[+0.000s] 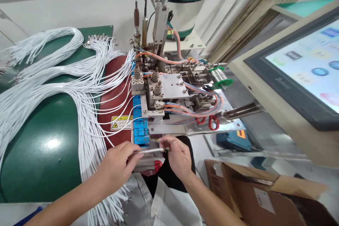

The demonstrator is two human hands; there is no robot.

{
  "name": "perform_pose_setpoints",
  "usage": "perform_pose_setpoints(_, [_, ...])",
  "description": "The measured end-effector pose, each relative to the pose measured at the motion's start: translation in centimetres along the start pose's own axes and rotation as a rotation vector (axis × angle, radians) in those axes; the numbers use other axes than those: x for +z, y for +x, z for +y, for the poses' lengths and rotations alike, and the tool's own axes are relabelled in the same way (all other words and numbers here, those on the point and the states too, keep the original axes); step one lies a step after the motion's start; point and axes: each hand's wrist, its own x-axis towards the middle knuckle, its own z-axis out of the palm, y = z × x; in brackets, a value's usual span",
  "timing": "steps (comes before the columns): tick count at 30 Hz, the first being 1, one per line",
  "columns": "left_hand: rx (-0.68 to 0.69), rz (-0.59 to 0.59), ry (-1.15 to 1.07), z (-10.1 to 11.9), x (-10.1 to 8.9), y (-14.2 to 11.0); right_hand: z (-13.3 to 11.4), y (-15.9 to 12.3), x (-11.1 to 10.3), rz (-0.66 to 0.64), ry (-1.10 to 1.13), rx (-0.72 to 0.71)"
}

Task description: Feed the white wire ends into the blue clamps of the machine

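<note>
A short length of white cable [152, 150] stretches between my two hands, just in front of the machine's near end. My left hand [120, 160] pinches it between thumb and fingers. At its other end my right hand [178, 155] has its fingertips closed on the cable tip, which they partly hide. Close beyond both hands runs a row of blue clamp blocks [141, 132], with several white cables laid into the blocks farther back. The loose bundle of white cables [91, 141] hangs over the table edge beside my left forearm.
The green table [39, 141] bears large cable bundles. A metal soldering-type machine [171, 86] with hoses and a green wire spool [221, 77] stands ahead. A touch screen [304, 60] juts in at right, above an open cardboard box [265, 194]. A warning label [121, 122] marks the red plate.
</note>
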Motion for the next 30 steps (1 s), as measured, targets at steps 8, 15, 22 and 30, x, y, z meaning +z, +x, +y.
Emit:
perform_pose_setpoints(8, [-0.047, 0.084, -0.298, 2.6, 1.5, 2.7, -1.9, -0.2, 0.5, 0.006, -0.215, -0.057])
perform_pose_setpoints(15, [-0.257, -0.008, -0.719, 2.2, 2.4, 3.2, -1.2, 0.6, 0.9, -0.177, -0.278, 0.106])
perform_pose_setpoints(22, [-0.340, 0.043, -0.781, 1.8, 1.9, 3.6, -1.4, 0.5, 1.0, -0.004, -0.263, -0.051])
perform_pose_setpoints(30, [-0.372, 0.147, -0.658, 1.2, 2.9, 3.6, -2.3, 0.5, 2.4, 0.015, -0.403, -0.243])
